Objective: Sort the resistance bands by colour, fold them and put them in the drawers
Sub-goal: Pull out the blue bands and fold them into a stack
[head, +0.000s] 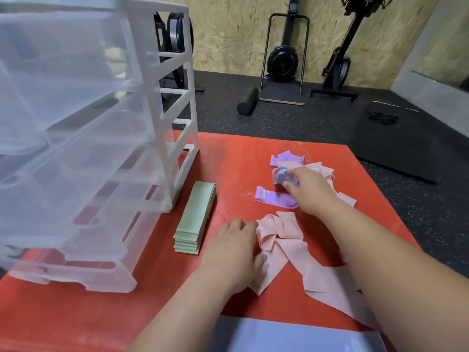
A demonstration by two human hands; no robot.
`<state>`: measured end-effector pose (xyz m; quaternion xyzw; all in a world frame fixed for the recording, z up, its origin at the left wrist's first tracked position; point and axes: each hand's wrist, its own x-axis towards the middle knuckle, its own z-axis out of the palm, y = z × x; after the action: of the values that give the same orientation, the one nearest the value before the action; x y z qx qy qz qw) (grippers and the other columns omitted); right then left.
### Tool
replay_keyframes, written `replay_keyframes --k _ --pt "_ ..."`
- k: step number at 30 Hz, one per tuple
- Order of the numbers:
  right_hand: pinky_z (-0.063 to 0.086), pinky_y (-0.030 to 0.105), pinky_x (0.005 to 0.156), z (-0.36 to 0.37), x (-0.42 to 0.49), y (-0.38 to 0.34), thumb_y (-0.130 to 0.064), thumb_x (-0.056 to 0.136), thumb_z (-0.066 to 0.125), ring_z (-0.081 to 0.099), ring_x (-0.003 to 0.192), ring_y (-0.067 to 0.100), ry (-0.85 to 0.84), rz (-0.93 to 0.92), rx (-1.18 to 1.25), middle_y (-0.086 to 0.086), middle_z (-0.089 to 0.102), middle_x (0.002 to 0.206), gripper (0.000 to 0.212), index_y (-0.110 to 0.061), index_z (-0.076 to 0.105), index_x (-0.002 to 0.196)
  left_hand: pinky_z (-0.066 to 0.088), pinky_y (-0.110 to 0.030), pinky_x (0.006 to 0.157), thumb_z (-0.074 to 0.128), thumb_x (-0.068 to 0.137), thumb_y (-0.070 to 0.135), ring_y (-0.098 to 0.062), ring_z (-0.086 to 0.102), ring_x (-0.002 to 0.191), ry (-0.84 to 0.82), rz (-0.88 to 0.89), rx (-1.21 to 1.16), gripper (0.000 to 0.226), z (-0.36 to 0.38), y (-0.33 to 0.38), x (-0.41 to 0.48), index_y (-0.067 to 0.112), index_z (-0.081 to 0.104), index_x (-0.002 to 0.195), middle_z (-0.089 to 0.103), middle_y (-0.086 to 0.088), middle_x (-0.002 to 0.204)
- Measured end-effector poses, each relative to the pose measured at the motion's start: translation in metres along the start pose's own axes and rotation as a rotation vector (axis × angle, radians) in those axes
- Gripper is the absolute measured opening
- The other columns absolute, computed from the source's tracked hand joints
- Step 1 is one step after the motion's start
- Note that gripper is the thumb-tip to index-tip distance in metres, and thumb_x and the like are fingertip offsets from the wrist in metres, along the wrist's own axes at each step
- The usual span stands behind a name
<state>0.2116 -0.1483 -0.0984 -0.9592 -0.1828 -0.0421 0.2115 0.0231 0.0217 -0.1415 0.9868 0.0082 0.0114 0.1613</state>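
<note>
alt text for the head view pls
A person's right hand grips a purple band while the left hand rests by a pink band on a red mat, beside folded green bands and a clear drawer unit.

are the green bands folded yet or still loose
Folded: the green bands lie as one flat, layered stack on the red mat, beside the drawer unit.

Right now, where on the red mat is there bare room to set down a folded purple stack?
Bare mat lies beyond the green stack, between the drawer unit and the purple bands, up to the mat's far edge. The near left corner, in front of the drawers, is also open. The right side is crowded: pink band, mixed pile, both hands.
</note>
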Motion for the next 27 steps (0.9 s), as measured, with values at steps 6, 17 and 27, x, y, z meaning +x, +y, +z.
replay_keyframes --k 6,17,27 --pt "0.051 0.029 0.09 -0.09 -0.035 -0.011 -0.034 0.086 0.082 0.072 0.097 0.011 0.325 0.042 0.213 -0.008 0.079 0.1 0.021 -0.024 0.082 0.105 0.049 -0.04 0.098 0.06 0.099 0.047 -0.024 0.051 0.127 0.074 0.03 -0.089 0.057 -0.017 0.008 -0.016 0.032 0.043 0.152 0.049 0.002 0.14" --pt "0.057 0.033 0.084 -0.083 -0.149 0.011 -0.007 0.087 0.076 0.072 0.086 0.008 0.232 0.14 0.372 -0.012 0.075 0.087 0.022 -0.028 0.07 0.093 0.05 -0.042 0.101 0.065 0.097 0.045 -0.022 0.059 0.125 0.125 0.028 -0.252 0.051 -0.024 0.012 -0.057 0.03 0.055 0.145 0.058 0.005 0.136" --pt "0.056 0.026 0.09 -0.049 -0.213 0.028 -0.002 0.096 0.063 0.069 0.104 0.001 0.128 0.199 0.567 -0.016 0.076 0.107 0.033 -0.031 0.075 0.107 0.05 -0.04 0.1 0.068 0.096 0.043 -0.019 0.061 0.118 0.098 0.105 -0.272 0.049 -0.017 0.026 -0.069 0.031 0.057 0.143 0.062 0.005 0.129"
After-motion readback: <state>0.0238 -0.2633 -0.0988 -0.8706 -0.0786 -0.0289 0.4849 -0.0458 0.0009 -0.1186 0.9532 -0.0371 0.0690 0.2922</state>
